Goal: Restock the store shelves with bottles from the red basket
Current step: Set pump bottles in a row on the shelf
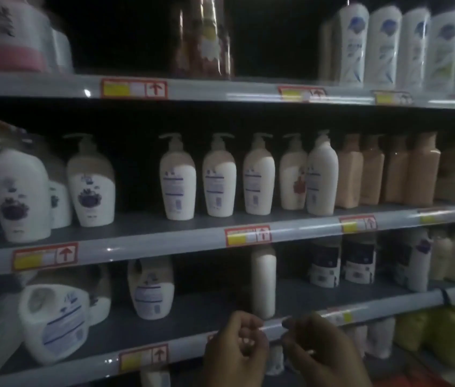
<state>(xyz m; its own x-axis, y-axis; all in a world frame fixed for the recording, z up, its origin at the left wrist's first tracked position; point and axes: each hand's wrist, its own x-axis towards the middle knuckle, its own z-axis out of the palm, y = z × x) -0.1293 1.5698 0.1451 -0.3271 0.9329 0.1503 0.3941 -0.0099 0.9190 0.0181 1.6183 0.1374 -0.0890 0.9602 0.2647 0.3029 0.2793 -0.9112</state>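
Bottles already stand on every shelf in front of me: a row of white pump bottles (177,177) on the middle shelf (137,244), and a tall white bottle (263,283) on the lower shelf (206,312), just above my hands. My left hand (234,349) and right hand (322,350) hang close together before that shelf's front rail, fingers curled in, and I see no bottle in either. A strip of red (422,379) at the bottom right edge may be the red basket, but too little shows to be sure.

I judge that I am between bottles, with the next reach going down to the basket. To do it well, I should take one bottle by its body and aim for the bare stretch of lower shelf between the tall white bottle and the squat bottle (151,289) to its left. It should go down upright with the front label outward, since several here show their backs. The big bottle (56,322) at far left tilts toward the edge, so I should steer clear of it or stand it straight first.
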